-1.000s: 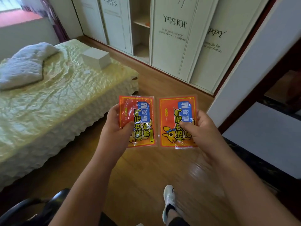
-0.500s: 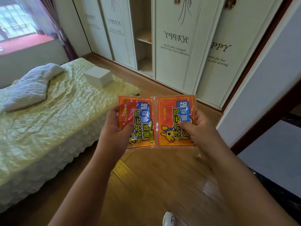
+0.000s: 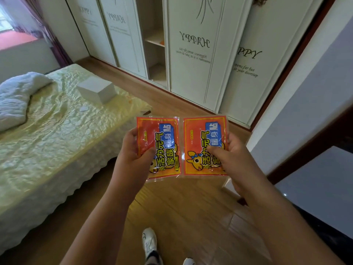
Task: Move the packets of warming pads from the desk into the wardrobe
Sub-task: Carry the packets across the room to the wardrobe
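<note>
The left hand pinches the left packet, thumb on its printed face, fingers behind it. The right hand pinches the right packet the same way, fingers curled round its right edge. Both packets are held side by side, upright, edges nearly touching, above the wood floor. Ahead stands the wardrobe, one section open with a shelf showing. To the left lies a bed carrying a white box and a folded quilt.

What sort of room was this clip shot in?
Most likely a bedroom: a bed with a rumpled quilt, and a white wardrobe along the wall with one door open onto shelves.
</note>
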Action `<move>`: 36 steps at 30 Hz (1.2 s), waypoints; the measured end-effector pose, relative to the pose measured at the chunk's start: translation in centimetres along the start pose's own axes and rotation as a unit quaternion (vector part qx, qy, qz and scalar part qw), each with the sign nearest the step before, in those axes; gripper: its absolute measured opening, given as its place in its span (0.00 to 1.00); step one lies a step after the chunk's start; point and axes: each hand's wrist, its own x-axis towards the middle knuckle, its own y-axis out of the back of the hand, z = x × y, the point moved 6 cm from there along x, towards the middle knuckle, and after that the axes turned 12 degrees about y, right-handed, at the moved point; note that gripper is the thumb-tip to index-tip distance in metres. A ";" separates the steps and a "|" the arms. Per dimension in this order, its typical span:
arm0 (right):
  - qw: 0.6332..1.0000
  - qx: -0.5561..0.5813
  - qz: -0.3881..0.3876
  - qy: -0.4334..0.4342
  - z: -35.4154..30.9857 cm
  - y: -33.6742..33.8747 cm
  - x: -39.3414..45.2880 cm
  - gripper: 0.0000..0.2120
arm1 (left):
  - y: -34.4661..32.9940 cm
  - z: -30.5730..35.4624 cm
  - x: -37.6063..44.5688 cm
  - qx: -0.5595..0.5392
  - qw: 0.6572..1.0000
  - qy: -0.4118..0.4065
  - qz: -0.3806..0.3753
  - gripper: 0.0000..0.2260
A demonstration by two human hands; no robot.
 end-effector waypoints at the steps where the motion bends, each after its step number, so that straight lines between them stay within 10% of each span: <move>1: 1.000 -0.005 0.005 -0.001 0.1 -0.1 0.7 0.14 | -0.1 0.0 0.9 0.000 1.000 0.001 -0.001 0.23; 36: 0.997 -0.021 0.073 -0.007 -1.6 -8.3 30.6 0.11 | 0.7 5.9 34.6 -0.001 0.998 0.011 -0.059 0.22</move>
